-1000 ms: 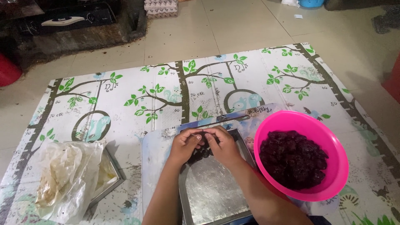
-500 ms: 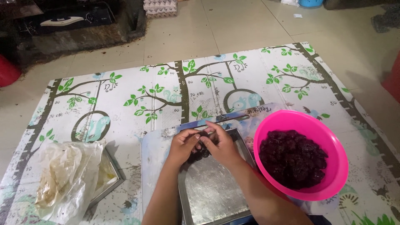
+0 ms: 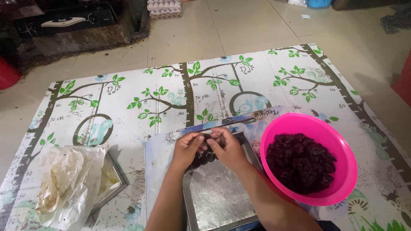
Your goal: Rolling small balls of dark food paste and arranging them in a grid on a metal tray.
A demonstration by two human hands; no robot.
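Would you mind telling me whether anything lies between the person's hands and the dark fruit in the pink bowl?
Nothing visible does. The left hand and right hand work a dark piece over the metal tray; the pink bowl sits open just beside the right hand.

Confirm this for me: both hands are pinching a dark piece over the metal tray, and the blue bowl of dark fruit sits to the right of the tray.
One thing is wrong: the bowl is bright pink, not blue, as the head view shows. The rest holds: the left hand and right hand meet on a dark piece over the metal tray, and the bowl of dark fruit sits to the tray's right.
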